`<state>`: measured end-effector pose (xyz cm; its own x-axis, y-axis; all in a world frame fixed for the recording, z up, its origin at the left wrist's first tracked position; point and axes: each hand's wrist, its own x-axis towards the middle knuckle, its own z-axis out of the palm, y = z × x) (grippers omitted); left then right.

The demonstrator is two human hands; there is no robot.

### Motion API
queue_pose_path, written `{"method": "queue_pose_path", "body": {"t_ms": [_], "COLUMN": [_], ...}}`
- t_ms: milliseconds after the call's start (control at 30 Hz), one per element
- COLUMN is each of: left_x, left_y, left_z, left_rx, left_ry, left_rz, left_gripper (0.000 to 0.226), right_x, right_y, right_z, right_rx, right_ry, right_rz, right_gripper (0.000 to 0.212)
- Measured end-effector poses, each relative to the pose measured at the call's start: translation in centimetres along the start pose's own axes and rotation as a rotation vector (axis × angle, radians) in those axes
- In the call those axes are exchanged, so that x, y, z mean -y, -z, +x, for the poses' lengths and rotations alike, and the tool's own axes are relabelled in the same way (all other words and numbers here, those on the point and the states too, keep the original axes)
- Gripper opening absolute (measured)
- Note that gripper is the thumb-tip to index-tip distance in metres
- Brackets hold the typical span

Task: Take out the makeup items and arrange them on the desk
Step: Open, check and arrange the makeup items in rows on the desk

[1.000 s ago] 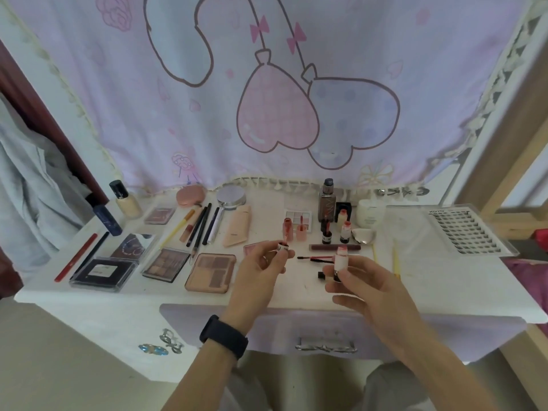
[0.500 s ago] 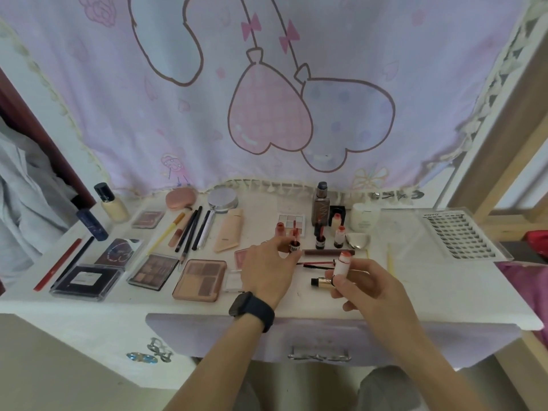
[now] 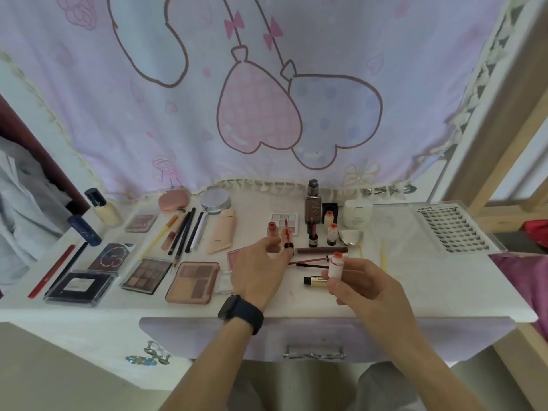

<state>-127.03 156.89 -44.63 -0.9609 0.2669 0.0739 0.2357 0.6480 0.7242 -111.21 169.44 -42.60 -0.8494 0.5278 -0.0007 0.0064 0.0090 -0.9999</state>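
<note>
- Pinched a small white bottle between the thumb and fingers of the right hand, red cap up, lifted clear of the front of the bench; held upright, probably, ready for standing among the little bottles further back.
- Stretched the left hand forward, fingers curled, one tip against a dark-topped tube standing on the bench in the lip-colour cluster; could not tell whether gripped or merely touched, though likely steadied against toppling.
- Noted a gold tube and a loose wand lying flat just beside the right hand, apparently not yet given a place.
- Found like grouped with like: palettes flat to the left, pencils in a row behind them, a sorting by kind, by the look of it.
- Made out only part of a pink flat item, half hidden behind the left hand; could not read any label.
- Found no sign of a bag or box as the items' source; judged the drawer under the bench shut.
- Lost both arms at the lower edge.
</note>
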Motion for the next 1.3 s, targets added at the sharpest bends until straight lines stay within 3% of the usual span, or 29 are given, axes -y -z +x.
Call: {"method": "queue_pose_path", "body": {"t_ms": [133,233,333,633,833,1033,1300], "left_x": [-0.5,-0.8,-0.6,0.6,1.1,1.3,1.4], "left_y": [2.4,4.1,4.6,5.7,5.5,3.2,2.1], "left_z": [-2.8,-5.2,-6.2,-5.1,-0.6,1.9,2.4], "left_rx": [-0.049,0.153,0.29,0.15,0.039,0.035,0.009], "left_ry": [-0.093,-0.166,-0.191,-0.158,-0.082,-0.087,-0.107], "left_rz": [-0.18,-0.363,-0.382,-0.307,-0.162,-0.024,0.103], "left_gripper": [0.021,0.022,0.022,0.008,0.02,0.027,0.032], "right_x": [-0.4,-0.8,-0.9,-1.3,-1.7,-2.0,-2.4], "right_y": [-0.4,-1.6,-3.0,-3.5,-0.2,2.4,3.2], "right_z": [-0.2,-0.5,-0.9,-1.3,-1.5,-1.3,-0.7], "right_rx": [0.009,-0.013,-0.005,0.04,-0.142,-0.359,-0.355], "right_ry": [0.001,-0.013,0.031,0.048,0.122,0.238,0.251], "right_rz": [-0.01,-0.045,-0.097,-0.245,-0.296,-0.329,-0.333], "right_gripper": [0.025,0.035,0.038,0.046,0.028,0.029,0.028]}}
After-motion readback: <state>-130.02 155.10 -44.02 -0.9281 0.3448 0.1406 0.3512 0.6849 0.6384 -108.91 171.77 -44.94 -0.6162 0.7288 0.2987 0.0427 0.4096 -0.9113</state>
